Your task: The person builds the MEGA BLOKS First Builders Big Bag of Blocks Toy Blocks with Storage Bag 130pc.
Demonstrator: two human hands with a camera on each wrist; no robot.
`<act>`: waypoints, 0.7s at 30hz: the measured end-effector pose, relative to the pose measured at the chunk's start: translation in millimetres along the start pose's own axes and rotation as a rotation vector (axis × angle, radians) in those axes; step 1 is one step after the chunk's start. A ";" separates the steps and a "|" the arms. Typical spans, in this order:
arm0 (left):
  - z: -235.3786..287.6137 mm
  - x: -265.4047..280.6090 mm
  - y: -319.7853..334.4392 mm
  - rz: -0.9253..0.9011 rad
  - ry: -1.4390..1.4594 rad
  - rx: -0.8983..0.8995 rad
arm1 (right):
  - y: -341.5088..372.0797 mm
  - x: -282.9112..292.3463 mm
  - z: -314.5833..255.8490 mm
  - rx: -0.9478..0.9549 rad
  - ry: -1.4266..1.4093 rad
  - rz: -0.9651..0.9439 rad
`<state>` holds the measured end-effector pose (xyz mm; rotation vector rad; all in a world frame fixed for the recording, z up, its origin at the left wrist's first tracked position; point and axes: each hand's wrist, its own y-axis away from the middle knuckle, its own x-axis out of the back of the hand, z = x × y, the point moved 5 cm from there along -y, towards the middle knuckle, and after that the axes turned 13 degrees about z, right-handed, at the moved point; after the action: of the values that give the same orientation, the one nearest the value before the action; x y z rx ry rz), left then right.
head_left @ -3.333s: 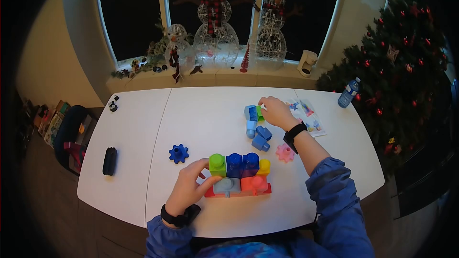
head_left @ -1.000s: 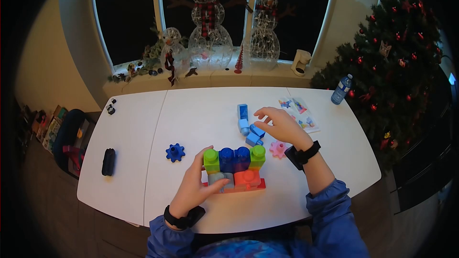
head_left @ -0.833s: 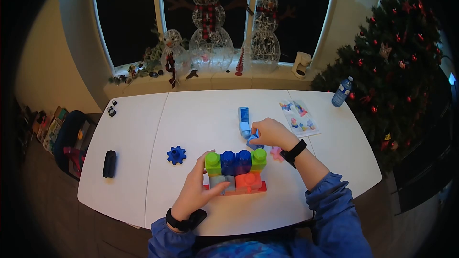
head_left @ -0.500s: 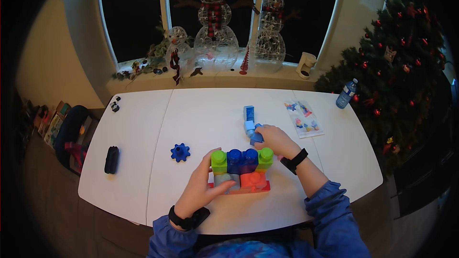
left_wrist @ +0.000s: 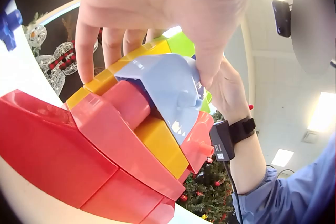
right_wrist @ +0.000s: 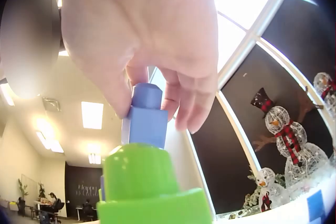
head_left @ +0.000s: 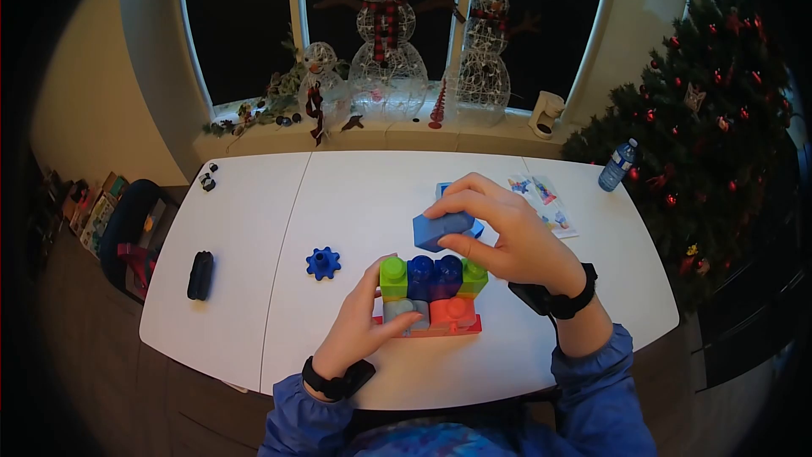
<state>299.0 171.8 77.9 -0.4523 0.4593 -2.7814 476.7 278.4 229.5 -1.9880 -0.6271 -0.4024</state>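
My left hand (head_left: 359, 326) holds the left end of a toy block build, thumb across its grey-blue piece (left_wrist: 163, 85). Red blocks (left_wrist: 58, 145) form the base, with a coral piece (head_left: 455, 313) beside the grey-blue one. Along the top are two dark blue blocks (head_left: 433, 278) between a left green block (head_left: 393, 275) and another green block (right_wrist: 152, 198) at the right end. Just above and behind this row, my right hand (head_left: 520, 233) pinches a light blue block (head_left: 440, 230) between thumb and fingers, its stud pointing up in the right wrist view.
Left of the build lies a dark blue gear-shaped piece (head_left: 323, 263), with a black case (head_left: 200, 276) further left. A blue block (head_left: 442, 189) shows partly behind my right hand. A picture sheet (head_left: 554, 207) and water bottle (head_left: 618, 165) are at the back right.
Between the first two frames, a green block came onto the build's right end. Since half a second ago, my right hand has lifted a light blue block from the table to above the build.
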 end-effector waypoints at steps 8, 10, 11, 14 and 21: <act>-0.7 -0.1 1.2 0.003 0.000 -0.007 | 8.9 -26.9 -2.6 -0.058 -0.031 -0.165; -2.2 0.2 0.9 0.003 -0.009 -0.009 | 11.8 -28.7 -2.0 -0.065 -0.034 -0.159; -1.8 0.3 0.9 0.004 -0.002 -0.003 | 13.3 -29.2 -1.9 -0.072 -0.031 -0.155; 0.8 -0.5 0.8 0.013 0.008 -0.002 | 15.6 -29.8 -0.4 -0.068 -0.037 -0.139; -2.3 -0.3 1.0 0.033 -0.020 -0.027 | 10.2 -13.5 41.9 -0.187 -0.197 0.133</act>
<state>298.7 171.6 75.4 -0.4739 0.4952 -2.7398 472.4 307.9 195.5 -2.2523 -0.5924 -0.1902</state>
